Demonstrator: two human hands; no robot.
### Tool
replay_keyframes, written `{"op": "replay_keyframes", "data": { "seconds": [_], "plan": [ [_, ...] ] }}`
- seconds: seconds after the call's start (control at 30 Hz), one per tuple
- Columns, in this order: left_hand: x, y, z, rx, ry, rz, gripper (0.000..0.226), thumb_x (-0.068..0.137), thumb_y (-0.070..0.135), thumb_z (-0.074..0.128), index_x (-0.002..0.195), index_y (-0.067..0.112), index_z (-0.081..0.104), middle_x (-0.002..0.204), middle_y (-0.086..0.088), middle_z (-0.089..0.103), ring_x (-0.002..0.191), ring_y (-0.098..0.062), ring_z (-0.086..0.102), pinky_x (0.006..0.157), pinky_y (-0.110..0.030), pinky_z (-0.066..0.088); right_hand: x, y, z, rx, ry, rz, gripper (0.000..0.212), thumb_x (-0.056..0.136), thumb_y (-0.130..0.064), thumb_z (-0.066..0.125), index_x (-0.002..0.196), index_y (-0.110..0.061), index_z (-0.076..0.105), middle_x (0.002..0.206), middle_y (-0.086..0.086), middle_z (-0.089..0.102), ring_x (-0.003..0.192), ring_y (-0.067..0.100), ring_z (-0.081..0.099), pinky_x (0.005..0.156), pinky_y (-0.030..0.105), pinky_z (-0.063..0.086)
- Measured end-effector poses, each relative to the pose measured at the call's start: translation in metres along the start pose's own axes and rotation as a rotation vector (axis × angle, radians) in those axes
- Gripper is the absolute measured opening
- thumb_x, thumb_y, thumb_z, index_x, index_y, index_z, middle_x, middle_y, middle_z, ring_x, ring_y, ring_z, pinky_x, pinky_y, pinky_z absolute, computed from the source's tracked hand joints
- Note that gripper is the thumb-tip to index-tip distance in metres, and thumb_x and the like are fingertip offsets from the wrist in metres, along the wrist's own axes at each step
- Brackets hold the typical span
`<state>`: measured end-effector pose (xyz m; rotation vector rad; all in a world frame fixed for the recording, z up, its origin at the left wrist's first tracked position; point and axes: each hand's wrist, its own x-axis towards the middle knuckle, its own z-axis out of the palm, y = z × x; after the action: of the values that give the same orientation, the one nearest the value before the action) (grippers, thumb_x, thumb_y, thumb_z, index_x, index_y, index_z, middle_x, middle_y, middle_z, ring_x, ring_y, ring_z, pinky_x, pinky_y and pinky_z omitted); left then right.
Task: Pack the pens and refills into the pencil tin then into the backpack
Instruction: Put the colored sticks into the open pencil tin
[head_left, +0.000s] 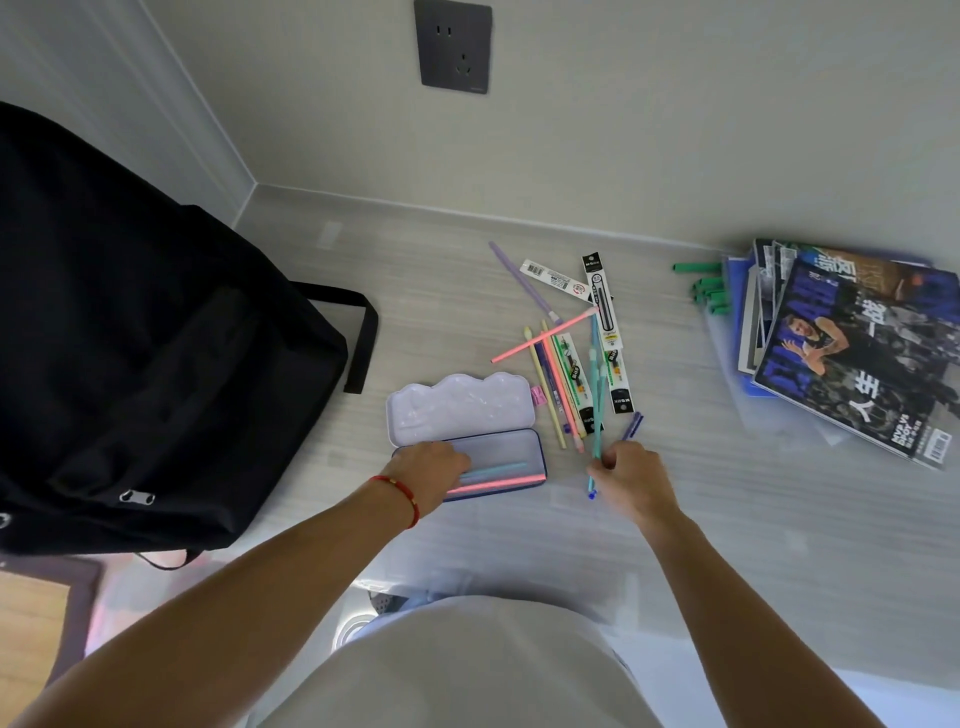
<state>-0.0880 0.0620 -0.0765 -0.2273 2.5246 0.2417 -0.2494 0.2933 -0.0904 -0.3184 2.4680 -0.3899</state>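
Note:
An open pencil tin (537, 451) lies on the grey desk, its pale lid (460, 402) folded back. A pink pen (498, 485) and a teal pen (496, 470) lie inside it. My left hand (428, 470) rests in the tin's left end on those pens. My right hand (631, 475) grips a teal pen (598, 431) and a purple pen (631, 427) just right of the tin. A loose pile of pastel pens (553, 384) and packaged refills (605, 312) lies behind. The black backpack (135, 332) stands at the left.
A stack of magazines (852, 343) and clear folders sits at the right, with green clips (709, 291) beside it. A wall socket (453, 47) is above the desk. The wall corner runs behind the backpack.

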Motion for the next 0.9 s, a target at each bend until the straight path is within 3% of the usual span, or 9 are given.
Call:
{"op": "replay_keyframes", "data": {
  "seconds": [0.1, 0.2, 0.3, 0.43, 0.57, 0.67, 0.8, 0.9],
  "plan": [
    [0.003, 0.004, 0.004, -0.059, 0.050, -0.013, 0.018, 0.098, 0.023, 0.049, 0.110, 0.017, 0.061, 0.109, -0.009, 0.063, 0.100, -0.032, 0.063, 0.079, -0.040, 0.054, -0.011, 0.015, -0.002, 0.128, -0.047, -0.055, 0.023, 0.097, -0.028, 0.063, 0.082, -0.011, 0.065, 0.072, 0.002, 0.068, 0.064, 0.017, 0.064, 0.055, 0.028, 0.049],
    [0.006, 0.010, 0.008, -0.169, 0.113, -0.038, 0.016, 0.097, 0.027, 0.051, 0.106, 0.020, 0.062, 0.105, -0.006, 0.064, 0.097, -0.030, 0.063, 0.069, -0.031, 0.043, -0.025, 0.028, -0.006, 0.211, -0.061, -0.128, 0.019, 0.099, -0.026, 0.062, 0.089, -0.010, 0.065, 0.068, -0.003, 0.066, 0.053, 0.006, 0.061, 0.049, 0.016, 0.046],
    [0.006, 0.012, 0.012, -0.249, 0.178, -0.034, 0.015, 0.097, 0.026, 0.054, 0.105, 0.023, 0.065, 0.102, -0.004, 0.064, 0.095, -0.027, 0.063, 0.067, -0.030, 0.042, -0.035, 0.036, -0.011, 0.301, -0.063, -0.185, 0.015, 0.100, -0.022, 0.061, 0.090, -0.012, 0.064, 0.068, -0.002, 0.067, 0.049, 0.005, 0.062, 0.048, 0.017, 0.048],
    [0.001, 0.010, 0.014, -0.358, 0.164, 0.023, 0.025, 0.093, 0.008, 0.059, 0.111, 0.023, 0.070, 0.103, -0.007, 0.067, 0.094, -0.028, 0.065, 0.086, -0.035, 0.057, -0.042, 0.036, -0.016, 0.352, -0.085, -0.221, 0.013, 0.101, -0.023, 0.058, 0.092, -0.014, 0.060, 0.077, 0.002, 0.070, 0.053, 0.020, 0.068, 0.045, 0.025, 0.053],
    [-0.009, 0.004, 0.021, -0.384, 0.176, 0.087, 0.053, 0.085, -0.010, 0.055, 0.124, 0.024, 0.066, 0.116, -0.003, 0.064, 0.107, -0.023, 0.060, 0.097, -0.036, 0.054, -0.040, 0.032, -0.016, 0.335, -0.143, -0.272, 0.012, 0.101, -0.017, 0.058, 0.089, -0.016, 0.059, 0.076, 0.006, 0.069, 0.051, 0.023, 0.069, 0.046, 0.032, 0.057],
    [-0.022, -0.002, 0.025, -0.483, 0.301, 0.053, 0.052, 0.084, -0.010, 0.053, 0.125, 0.020, 0.065, 0.126, -0.001, 0.061, 0.115, -0.021, 0.056, 0.099, -0.034, 0.051, -0.037, 0.021, -0.016, 0.233, -0.203, -0.335, 0.016, 0.101, -0.014, 0.058, 0.086, -0.021, 0.057, 0.075, 0.005, 0.069, 0.050, 0.022, 0.069, 0.046, 0.031, 0.057],
    [-0.037, -0.013, 0.022, -0.799, 0.678, -0.236, 0.041, 0.086, 0.000, 0.058, 0.122, 0.021, 0.059, 0.121, -0.002, 0.059, 0.094, -0.020, 0.062, 0.083, -0.039, 0.058, -0.031, -0.007, -0.017, 0.030, -0.283, -0.428, 0.013, 0.102, -0.018, 0.056, 0.089, -0.020, 0.058, 0.073, 0.002, 0.070, 0.048, 0.017, 0.070, 0.047, 0.029, 0.057],
    [-0.043, -0.023, 0.017, -0.968, 0.596, -0.190, 0.061, 0.088, 0.011, 0.064, 0.139, 0.037, 0.041, 0.133, 0.008, 0.042, 0.096, -0.011, 0.062, 0.077, -0.028, 0.060, -0.028, -0.029, -0.014, -0.090, -0.350, -0.485, 0.012, 0.102, -0.020, 0.055, 0.091, -0.020, 0.060, 0.077, 0.002, 0.070, 0.051, 0.016, 0.070, 0.048, 0.029, 0.055]
  ]
}}
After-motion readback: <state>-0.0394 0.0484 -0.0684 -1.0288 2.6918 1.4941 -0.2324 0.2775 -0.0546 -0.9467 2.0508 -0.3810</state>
